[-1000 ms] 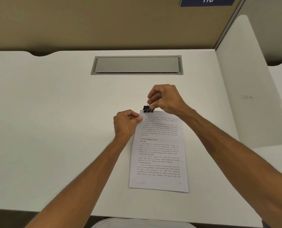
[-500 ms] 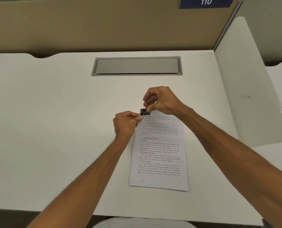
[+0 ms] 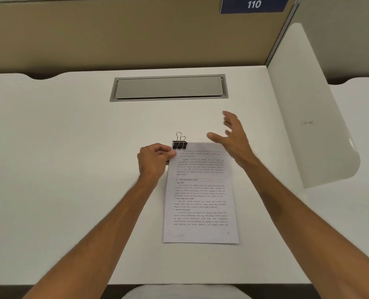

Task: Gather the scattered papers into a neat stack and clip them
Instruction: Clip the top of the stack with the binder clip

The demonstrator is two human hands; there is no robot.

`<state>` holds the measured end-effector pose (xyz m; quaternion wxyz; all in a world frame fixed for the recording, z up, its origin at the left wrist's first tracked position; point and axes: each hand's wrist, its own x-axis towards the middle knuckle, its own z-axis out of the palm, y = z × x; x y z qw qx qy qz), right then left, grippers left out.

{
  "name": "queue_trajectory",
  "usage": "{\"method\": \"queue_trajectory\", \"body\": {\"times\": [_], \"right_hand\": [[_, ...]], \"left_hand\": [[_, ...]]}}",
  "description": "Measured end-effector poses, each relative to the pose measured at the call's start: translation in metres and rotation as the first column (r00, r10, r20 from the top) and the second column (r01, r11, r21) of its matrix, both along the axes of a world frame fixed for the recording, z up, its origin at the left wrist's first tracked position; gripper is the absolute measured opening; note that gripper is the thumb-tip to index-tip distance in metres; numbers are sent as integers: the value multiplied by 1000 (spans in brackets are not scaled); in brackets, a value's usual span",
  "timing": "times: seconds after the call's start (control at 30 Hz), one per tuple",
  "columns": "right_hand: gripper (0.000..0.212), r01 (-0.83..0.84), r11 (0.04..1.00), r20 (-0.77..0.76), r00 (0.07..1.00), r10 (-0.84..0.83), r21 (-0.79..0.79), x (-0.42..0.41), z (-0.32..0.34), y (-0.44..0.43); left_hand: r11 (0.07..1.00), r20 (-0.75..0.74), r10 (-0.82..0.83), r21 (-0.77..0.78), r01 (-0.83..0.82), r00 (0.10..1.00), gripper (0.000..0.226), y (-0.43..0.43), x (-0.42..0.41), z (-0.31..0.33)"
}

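A neat stack of printed papers [image 3: 200,203] lies on the white desk [image 3: 60,169], text upside down to me. A black binder clip [image 3: 179,144] with silver wire handles sits clamped on the stack's far left corner. My left hand [image 3: 154,161] pinches the stack's left edge just below the clip. My right hand [image 3: 233,138] hovers over the far right corner of the stack, fingers spread, holding nothing and apart from the clip.
A grey cable hatch [image 3: 169,88] is set into the desk beyond the papers. A white curved divider [image 3: 312,117] stands at the right. A tan partition [image 3: 114,33] with a blue "110" sign [image 3: 253,4] closes off the back.
My right hand has let go of the binder clip and swung away to the right with fingers spread. The clip now stays clamped on the stack's corner. My left hand keeps its hold.
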<state>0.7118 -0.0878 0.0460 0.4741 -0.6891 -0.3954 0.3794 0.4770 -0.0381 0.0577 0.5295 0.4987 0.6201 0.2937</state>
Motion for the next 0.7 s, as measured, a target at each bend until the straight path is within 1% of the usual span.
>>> {"method": "queue_trajectory", "body": {"times": [0.07, 0.13, 0.17, 0.23, 0.3, 0.4, 0.5, 0.6, 0.7], "right_hand": [[97, 103, 994, -151, 983, -109, -45, 12, -10, -23], [95, 100, 991, -294, 948, -121, -86, 20, -18, -47], [87, 60, 993, -353, 931, -92, -101, 22, -22, -59], [61, -59, 989, -419, 908, -3, -134, 18, -32, -80], [37, -154, 973, -429, 901, 67, -171, 9, -39, -98], [22, -164, 968, -443, 894, 65, -189, -2, -48, -117], [17, -113, 973, -401, 916, 23, -203, -8, -48, -123], [17, -61, 978, -351, 936, -12, -198, -7, -42, -123], [18, -23, 981, -342, 939, -44, -191, 1, -35, -124]], "left_hand": [[999, 31, -6, 34, 5, 999, 12, -2, -4, 4], [998, 82, -10, 61, 5, 997, 13, -2, -9, 10], [998, 111, -8, 65, 1, 994, 14, -1, -12, 13], [998, 168, 18, 57, -28, 986, 14, 3, -17, 18], [997, 208, 49, 41, -58, 977, 13, 8, -20, 23], [993, 239, 112, 11, -118, 965, 11, 19, -19, 28], [986, 253, 167, -49, -160, 953, 9, 30, -17, 27], [985, 249, 162, -101, -141, 955, 14, 39, -16, 21], [984, 253, 123, -157, -85, 960, 14, 42, -15, 16]]}}
